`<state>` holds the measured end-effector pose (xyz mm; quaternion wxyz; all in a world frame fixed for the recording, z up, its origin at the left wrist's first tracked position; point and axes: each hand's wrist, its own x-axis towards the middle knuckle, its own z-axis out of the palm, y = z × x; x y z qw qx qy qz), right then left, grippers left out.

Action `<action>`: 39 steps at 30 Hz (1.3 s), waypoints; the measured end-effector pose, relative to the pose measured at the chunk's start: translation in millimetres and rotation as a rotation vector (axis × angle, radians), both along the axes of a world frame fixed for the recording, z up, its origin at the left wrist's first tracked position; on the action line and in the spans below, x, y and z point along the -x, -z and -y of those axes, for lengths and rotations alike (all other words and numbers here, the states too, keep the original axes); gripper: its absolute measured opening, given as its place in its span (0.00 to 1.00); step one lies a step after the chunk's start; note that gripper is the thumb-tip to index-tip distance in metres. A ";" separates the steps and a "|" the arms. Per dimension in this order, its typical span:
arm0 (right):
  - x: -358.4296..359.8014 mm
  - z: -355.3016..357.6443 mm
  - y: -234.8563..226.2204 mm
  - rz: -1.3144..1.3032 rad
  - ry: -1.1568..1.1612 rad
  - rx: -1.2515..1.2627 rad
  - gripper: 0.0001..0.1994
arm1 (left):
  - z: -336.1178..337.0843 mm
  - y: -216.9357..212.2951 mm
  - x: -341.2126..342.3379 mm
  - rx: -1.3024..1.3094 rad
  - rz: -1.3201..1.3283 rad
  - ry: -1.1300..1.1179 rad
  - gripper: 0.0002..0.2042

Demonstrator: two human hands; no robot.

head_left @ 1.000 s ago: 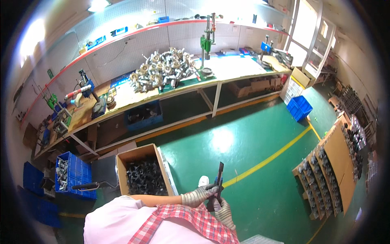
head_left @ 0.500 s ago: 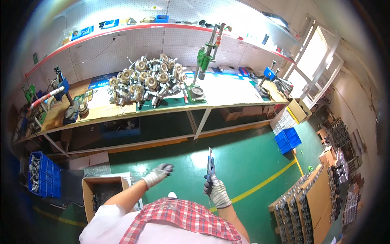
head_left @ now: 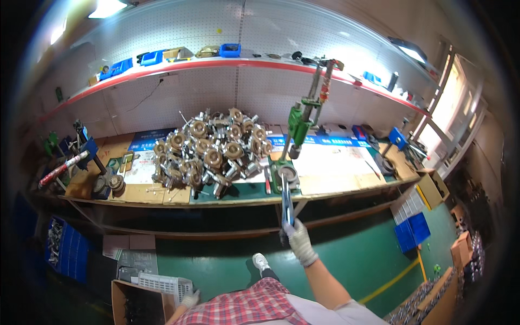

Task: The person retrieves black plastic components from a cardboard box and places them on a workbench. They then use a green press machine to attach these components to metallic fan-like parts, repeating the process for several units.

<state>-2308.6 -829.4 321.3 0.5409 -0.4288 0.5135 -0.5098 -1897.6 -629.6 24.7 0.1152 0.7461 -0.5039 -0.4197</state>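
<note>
My right hand (head_left: 301,245), in a pale knit glove with dark fingers, is closed around a slim hand tool (head_left: 287,208). This tool looks like pliers, with blue and black handles and a silver end. It points forward and overlaps the base of a green bench press (head_left: 298,130) from here; whether they touch I cannot tell. Low in the picture, my gloved left hand (head_left: 189,299) is beside a light grey plastic crate (head_left: 162,281); its fingers are too small and blurred to read. On the workbench (head_left: 346,184) lies a heap of metal fittings with brass-coloured round openings (head_left: 212,157).
An open cardboard box (head_left: 120,303) with dark parts stands by the grey crate. Blue bins (head_left: 73,249) are at left, another blue bin (head_left: 413,232) at right. A red-edged shelf (head_left: 254,64) runs above the bench. Smaller presses stand at both ends; parts-covered cardboard (head_left: 428,298) is lower right.
The bench appears closer and lower in view. My right hand has carried the tool forward toward the bench edge. My left hand has dropped back low beside the crate. A shoe now shows ahead.
</note>
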 end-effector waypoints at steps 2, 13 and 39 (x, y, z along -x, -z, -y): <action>-19.1 90.7 -42.2 0.056 -0.081 0.161 0.09 | -51.9 92.7 -55.4 -0.077 0.115 -0.211 0.21; -94.2 570.6 -233.1 0.080 -0.061 0.397 0.14 | 107.3 -50.7 25.4 -0.184 0.016 -0.636 0.20; -167.1 444.4 -18.5 0.305 -0.369 -0.074 0.30 | -137.2 -24.0 136.5 -0.080 0.230 -0.907 0.21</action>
